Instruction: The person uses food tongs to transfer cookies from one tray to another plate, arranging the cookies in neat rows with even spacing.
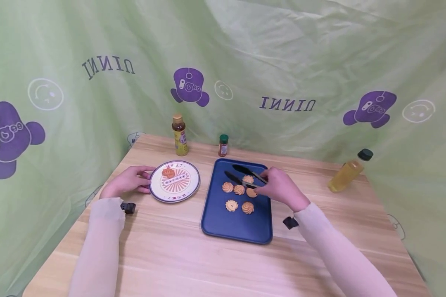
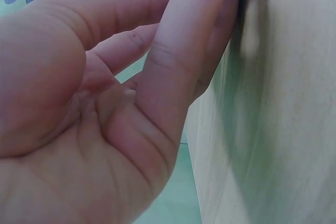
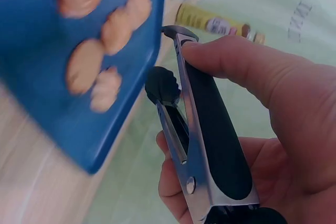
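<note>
Nearest, pale sleeves (image 1: 330, 241), leading to a right hand (image 1: 279, 187), fingers pinching spread tongs (image 1: 242, 169) over a blue tray (image 1: 234, 229), and a left hand (image 1: 129, 180), fingers at the rim of a plate (image 1: 194, 181), pinching or merely touching impossible to tell. Apparently early on: one cookie-like piece (image 1: 168, 173) on the plate, six cookies (image 1: 247, 207) left on the tray. Open counter (image 1: 163, 247) between plate and tray, with raised tray edge to cross and bottle (image 1: 180, 138) and jar (image 1: 223, 146) behind.

the serving tray (image 1: 223, 225) looks smooth plastic. tongs (image 3: 198, 145) above it show shiny metal and matt grip (image 3: 219, 150); behind it hangs creased, satiny cloth (image 1: 238, 53).
</note>
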A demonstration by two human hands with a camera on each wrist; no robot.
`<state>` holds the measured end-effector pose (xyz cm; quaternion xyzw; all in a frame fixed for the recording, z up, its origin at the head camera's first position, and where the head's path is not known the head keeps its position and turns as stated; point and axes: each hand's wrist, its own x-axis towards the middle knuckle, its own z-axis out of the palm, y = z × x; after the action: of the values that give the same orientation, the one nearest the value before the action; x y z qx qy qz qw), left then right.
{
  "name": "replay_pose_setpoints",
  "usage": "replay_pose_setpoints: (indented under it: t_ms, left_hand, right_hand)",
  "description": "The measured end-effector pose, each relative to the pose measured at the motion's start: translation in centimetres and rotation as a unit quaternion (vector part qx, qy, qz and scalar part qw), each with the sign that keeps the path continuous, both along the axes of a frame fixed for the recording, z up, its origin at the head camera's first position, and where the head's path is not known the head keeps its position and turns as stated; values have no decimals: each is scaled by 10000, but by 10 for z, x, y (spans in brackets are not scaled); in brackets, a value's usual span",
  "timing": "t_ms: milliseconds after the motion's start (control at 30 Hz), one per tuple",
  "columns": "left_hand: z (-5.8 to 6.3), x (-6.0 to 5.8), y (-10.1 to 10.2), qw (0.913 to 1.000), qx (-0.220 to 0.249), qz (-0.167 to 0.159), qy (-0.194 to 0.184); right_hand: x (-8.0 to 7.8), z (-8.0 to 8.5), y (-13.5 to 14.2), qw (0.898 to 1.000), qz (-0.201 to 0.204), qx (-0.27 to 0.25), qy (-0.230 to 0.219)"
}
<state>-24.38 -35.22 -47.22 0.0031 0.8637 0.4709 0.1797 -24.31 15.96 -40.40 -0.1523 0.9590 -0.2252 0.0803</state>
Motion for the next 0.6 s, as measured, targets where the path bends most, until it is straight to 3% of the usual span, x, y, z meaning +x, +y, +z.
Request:
replay_pose_setpoints:
  t_ms: [267, 600]
  left_hand:
    - [-2, 1, -2, 9999, 168, 20, -11]
    - [-5, -3, -3, 9988, 487, -44, -60]
  right_hand:
    - [11, -4, 37, 9988, -261, 297, 303]
    - [17, -2, 45, 9981, -239, 496, 279]
